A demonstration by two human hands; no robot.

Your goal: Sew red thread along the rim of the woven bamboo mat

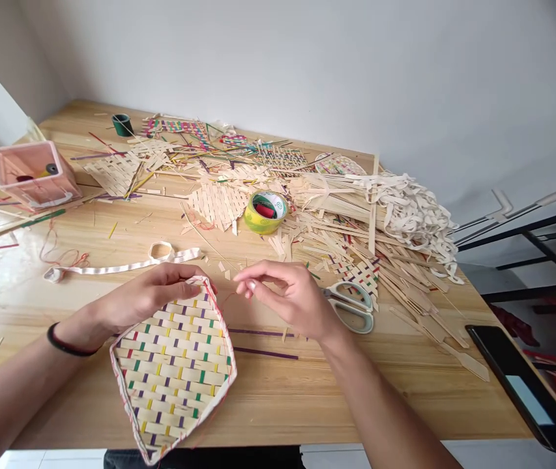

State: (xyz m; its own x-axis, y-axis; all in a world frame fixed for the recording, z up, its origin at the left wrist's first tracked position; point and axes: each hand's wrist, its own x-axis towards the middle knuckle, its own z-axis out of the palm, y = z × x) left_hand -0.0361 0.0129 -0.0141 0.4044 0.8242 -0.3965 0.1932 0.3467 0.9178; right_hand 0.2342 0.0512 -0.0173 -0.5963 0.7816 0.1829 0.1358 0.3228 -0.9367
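Observation:
My left hand (148, 296) grips the far top edge of a woven strip fan panel (175, 371), cream with coloured squares and a red-and-white taped border. The panel lies at the near edge of the wooden table (282, 397). My right hand (290, 293) hovers just to the right of the panel's top corner with thumb and forefinger pinched together, perhaps on a thin thread too fine to make out. Grey-handled scissors (353, 306) lie right behind that hand.
A yellow-green tape roll (265, 212) sits mid-table among a heap of cut strips (356, 221) and woven pieces. A white ribbon strip (121, 266) lies beyond the left hand. A pink box (33, 172) stands far left. A phone (526, 384) lies at the right edge.

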